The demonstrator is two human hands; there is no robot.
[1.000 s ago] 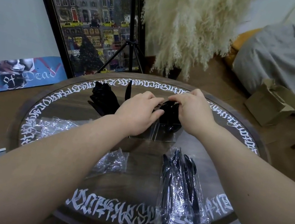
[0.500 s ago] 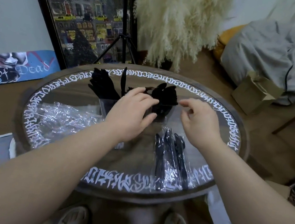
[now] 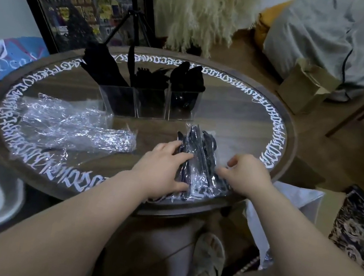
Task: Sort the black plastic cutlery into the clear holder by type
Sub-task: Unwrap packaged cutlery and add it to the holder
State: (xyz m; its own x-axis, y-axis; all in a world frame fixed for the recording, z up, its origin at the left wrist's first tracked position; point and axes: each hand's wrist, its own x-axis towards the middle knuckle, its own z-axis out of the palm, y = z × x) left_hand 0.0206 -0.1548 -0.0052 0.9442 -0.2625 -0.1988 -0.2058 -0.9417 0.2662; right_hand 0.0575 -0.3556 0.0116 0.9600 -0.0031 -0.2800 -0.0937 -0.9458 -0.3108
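Note:
A clear holder [image 3: 150, 106] with three compartments stands mid-table. Black cutlery fills it: long pieces [image 3: 101, 69] lean left in the left cell, forks [image 3: 149, 77] are in the middle one and spoons [image 3: 188, 78] in the right. Near the front edge lies a packet of black cutlery [image 3: 200, 153] in clear wrap. My left hand [image 3: 161, 170] holds the packet's left side, fingers over it and thumb at its near end. My right hand [image 3: 245, 176] pinches the wrap at the packet's right edge with curled fingers.
Crumpled empty plastic wrappers [image 3: 74, 127] lie on the left half of the round glass-topped table [image 3: 238, 123]. A white bag [image 3: 285, 203] hangs off the table's right front. A tripod, a framed picture and a cardboard box stand behind the table.
Both hands left the holder and came back toward me to the wrapped packet at the front edge. The camera tilted down and moved back.

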